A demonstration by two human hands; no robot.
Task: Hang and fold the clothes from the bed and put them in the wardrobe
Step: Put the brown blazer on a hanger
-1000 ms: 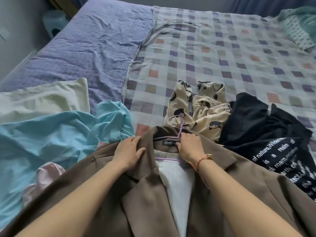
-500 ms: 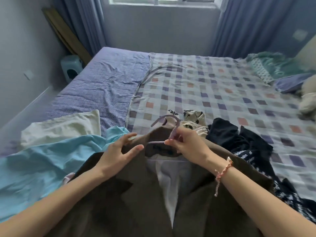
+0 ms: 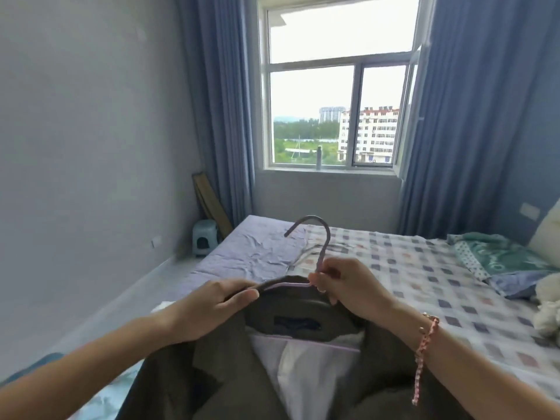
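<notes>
Head-worn camera faces forward across bed (image 3: 394, 268) toward window (image 3: 336, 116).

Both bare arms reach in from the near edge and come close in the middle. The left grip (image 3: 212, 307) pinches the top edge of the brown cloth jacket (image 3: 227, 374) between thumb and fingers. The right grip (image 3: 348, 286) sits a bit higher, its fingers curled round the neck of the thin purple hanger (image 3: 323, 256).
</notes>
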